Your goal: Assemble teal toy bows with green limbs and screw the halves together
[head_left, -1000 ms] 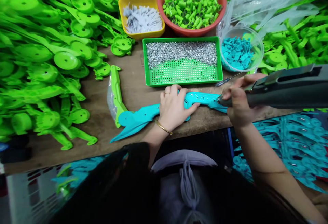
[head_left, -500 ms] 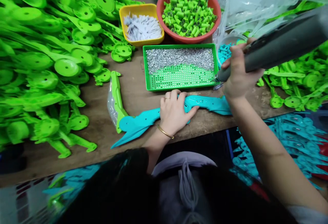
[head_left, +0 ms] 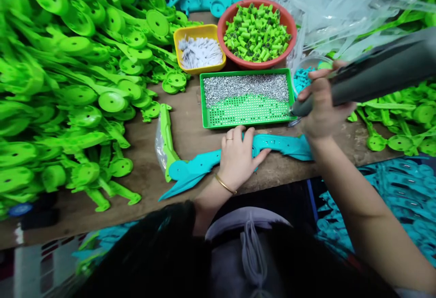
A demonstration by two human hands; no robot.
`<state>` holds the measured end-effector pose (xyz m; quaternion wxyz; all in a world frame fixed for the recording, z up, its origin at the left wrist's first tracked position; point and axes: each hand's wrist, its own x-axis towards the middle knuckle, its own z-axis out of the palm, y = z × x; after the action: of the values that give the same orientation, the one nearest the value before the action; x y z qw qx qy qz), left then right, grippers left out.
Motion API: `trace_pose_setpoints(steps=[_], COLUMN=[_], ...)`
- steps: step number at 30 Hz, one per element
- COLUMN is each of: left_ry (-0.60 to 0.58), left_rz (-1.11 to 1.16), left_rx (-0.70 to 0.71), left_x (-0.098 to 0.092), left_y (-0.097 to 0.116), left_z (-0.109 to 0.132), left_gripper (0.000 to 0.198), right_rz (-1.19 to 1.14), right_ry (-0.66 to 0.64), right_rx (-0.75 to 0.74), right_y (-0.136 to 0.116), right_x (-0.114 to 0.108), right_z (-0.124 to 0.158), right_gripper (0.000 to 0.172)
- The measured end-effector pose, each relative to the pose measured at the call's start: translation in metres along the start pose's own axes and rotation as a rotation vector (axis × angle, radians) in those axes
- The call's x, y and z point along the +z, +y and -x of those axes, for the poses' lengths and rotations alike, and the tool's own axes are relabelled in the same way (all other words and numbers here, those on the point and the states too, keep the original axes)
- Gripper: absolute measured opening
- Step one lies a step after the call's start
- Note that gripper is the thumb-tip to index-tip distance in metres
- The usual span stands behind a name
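Note:
A long turquoise plastic piece lies across the wooden table near its front edge. My left hand grips the middle of this piece, fingers over its far side and thumb along the near side. Above the piece's right end, my right hand is wrapped round a dark power screwdriver. The driver's tip points left, at the right corner of a green perforated tray holding many small silver screws. A lime-green piece with a clear part touches or nearly touches the turquoise piece's left end.
Lime-green parts are heaped on the left, with more at the right. Behind the tray stand a yellow bowl of white pieces and a red bowl of green caps. Clear plastic parts lie at the back right.
The whole view has shifted, so the table's contents appear lower and further right. Both hands keep their holds, and the driver's tip stays by the tray's right corner.

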<state>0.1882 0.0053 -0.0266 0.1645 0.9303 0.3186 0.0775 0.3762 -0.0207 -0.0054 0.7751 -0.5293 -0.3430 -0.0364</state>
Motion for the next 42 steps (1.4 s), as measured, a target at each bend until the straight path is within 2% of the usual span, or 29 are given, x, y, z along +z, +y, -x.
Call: trace_pose_setpoints(steps=[4,7,10,14,22,26,33,42], left_ry=[-0.014,-0.096,-0.144,-0.148,-0.146,-0.155,-0.172,-0.149], left_rz=[0.044,0.042,-0.026,-0.092,-0.075,-0.074,-0.070,-0.057], left_rx=[0.198,0.340,0.369,0.366,0.377,0.374,0.384,0.384], left_x=[-0.004,0.010,0.029,0.042,0.043,0.043,0.044,0.045], left_y=[0.034,0.063,0.078,0.077,0.072,0.072,0.071,0.072], left_z=[-0.004,-0.013,-0.021,-0.025,-0.026,-0.026,-0.026,-0.025], left_gripper=[0.054,0.067,0.081,0.087,0.077,0.076,0.081,0.081], right_rz=[-0.044,0.041,0.091,0.095,0.104,0.151,0.125,0.137], right_ry=[0.024,0.052,0.071,0.049,-0.041,-0.080,0.014,-0.004], right_rx=[-0.060,-0.019,0.021,0.028,0.025,0.032,0.026,0.081], right_y=[-0.041,-0.057,-0.058,-0.052,-0.033,-0.035,-0.048,-0.043], right_x=[-0.021,-0.042,-0.058,-0.067,-0.074,-0.076,-0.069,-0.069], right_z=[-0.006,0.002,0.012,0.017,0.026,0.024,0.010,0.017], right_gripper=[0.024,0.023,0.025,0.026,0.026,0.031,0.022,0.024])
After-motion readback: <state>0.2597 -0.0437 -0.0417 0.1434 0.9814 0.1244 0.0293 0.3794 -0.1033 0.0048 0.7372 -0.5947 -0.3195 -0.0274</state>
